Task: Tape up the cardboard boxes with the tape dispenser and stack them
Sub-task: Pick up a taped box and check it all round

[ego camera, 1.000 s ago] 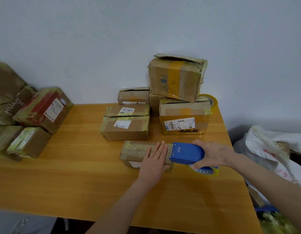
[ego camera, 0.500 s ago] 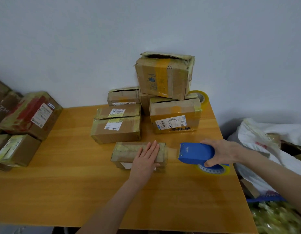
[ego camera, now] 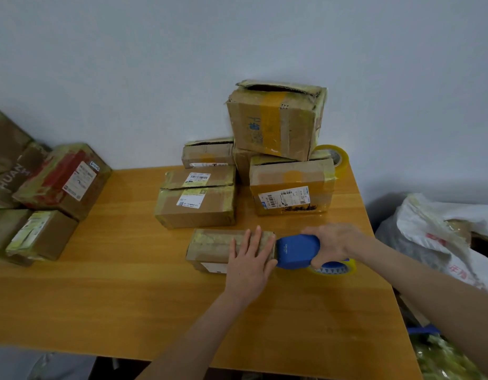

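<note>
The left hand [ego camera: 248, 266] lies flat, fingers straight and slightly spread, pressing the right end of the small cardboard box [ego camera: 212, 245], whose long axis runs left to right, while just beside it the right hand [ego camera: 333, 241] curls round the blue tape dispenser [ego camera: 296, 250], which lies lengthwise left to right with its nose pointing left against that box end.

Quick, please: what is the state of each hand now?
Left hand: open, pressing flat on the small box.
Right hand: gripping the blue tape dispenser.
</note>
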